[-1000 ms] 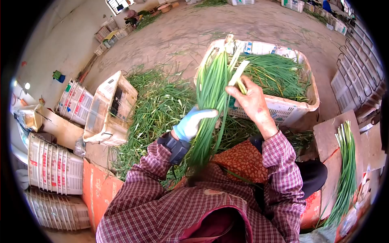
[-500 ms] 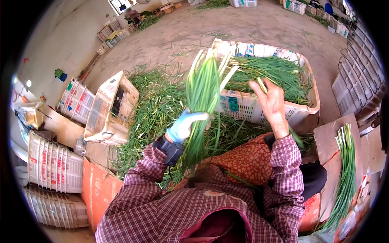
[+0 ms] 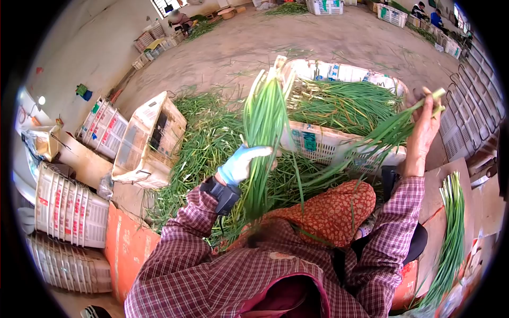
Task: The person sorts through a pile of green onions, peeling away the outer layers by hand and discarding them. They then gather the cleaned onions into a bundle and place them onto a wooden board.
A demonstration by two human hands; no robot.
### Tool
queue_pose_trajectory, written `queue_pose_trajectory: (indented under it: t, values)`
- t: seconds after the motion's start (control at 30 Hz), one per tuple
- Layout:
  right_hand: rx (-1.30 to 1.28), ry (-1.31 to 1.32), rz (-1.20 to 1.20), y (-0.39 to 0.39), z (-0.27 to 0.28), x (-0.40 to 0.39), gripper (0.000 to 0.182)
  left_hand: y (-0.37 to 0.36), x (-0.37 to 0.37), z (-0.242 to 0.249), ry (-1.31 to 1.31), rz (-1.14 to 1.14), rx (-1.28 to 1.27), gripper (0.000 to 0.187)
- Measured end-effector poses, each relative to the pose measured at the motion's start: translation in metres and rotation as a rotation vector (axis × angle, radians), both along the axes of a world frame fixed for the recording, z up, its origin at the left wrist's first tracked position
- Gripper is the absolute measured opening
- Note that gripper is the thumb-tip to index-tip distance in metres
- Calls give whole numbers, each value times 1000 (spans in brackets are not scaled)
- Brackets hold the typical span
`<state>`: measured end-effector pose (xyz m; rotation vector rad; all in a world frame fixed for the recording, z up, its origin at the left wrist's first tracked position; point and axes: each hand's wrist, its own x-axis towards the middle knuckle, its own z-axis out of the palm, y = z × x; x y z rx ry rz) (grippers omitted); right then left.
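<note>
My left hand (image 3: 244,164), in a pale blue glove, is wrapped around a bunch of green onions (image 3: 265,111). Its pale root ends point up and away, and the green leaves hang below the hand. Out to the right, my bare right hand (image 3: 424,124) grips a smaller handful of green onions (image 3: 387,132) near their pale ends. Their leaves trail left across the front wall of a white plastic crate (image 3: 339,143). More green onions (image 3: 344,108) lie inside that crate.
Loose leaves (image 3: 207,138) are heaped around the crate. A tilted crate (image 3: 146,138) and crate stacks (image 3: 69,206) stand left, another crate stack (image 3: 472,106) right. A neat bundle of green onions (image 3: 452,228) lies on a board (image 3: 432,183). People (image 3: 436,20) sit far back.
My right hand has moved right, away from the bunch, and now has a handful of leafy stalks trailing from it. My left hand and its bunch have stayed nearly in place.
</note>
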<state>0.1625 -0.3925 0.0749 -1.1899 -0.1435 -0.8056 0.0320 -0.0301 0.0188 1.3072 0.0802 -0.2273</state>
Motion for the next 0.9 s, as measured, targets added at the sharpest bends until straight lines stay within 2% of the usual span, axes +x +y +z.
queue_pose_trajectory:
  t: [0.07, 0.13, 0.2, 0.27, 0.3, 0.33, 0.43, 0.5, 0.6, 0.67, 0.73, 0.8, 0.9]
  values:
    - [-224, 65, 34, 30, 0, -12, 29, -9, 2, 0, -18, -21, 2, 36]
    - [-399, -160, 153, 83, -2, -29, 28, -17, 2, 2, -23, -110, -1, 37]
    - [-523, -18, 247, 116, -4, -41, 34, -23, 3, 2, -14, -131, 32, 41]
    - [-701, -69, 109, 135, -11, -34, 41, -29, 0, 0, -20, -165, 74, 46]
    - [-701, -69, 117, 138, -12, -33, 44, -33, -3, 2, -25, -184, 92, 49]
    - [-724, -5, 128, 140, -14, -32, 40, -35, -4, 4, -27, -187, 92, 49]
    - [-812, 7, 77, 140, -24, -22, 33, -36, -6, 4, -49, -205, 105, 49]
    - [-910, -146, -108, 135, -26, -20, 27, -31, -5, 1, 9, -190, 87, 48]
    - [-1059, -71, -177, 112, -19, -18, 25, -23, -3, -8, 60, -155, 86, 40]
    - [-1172, -24, -237, 96, -22, -10, 30, -16, -3, -14, 59, -156, 46, 31]
    - [-1183, -3, -320, 78, -30, -1, 33, -15, -8, -13, 67, -98, 48, 27]
    - [-1150, 27, -388, 58, -39, 10, 35, -8, -10, -13, 63, -109, 154, 26]
    - [-1150, 114, -396, 42, -50, 12, 29, -7, -12, -13, 2, -54, 178, 20]
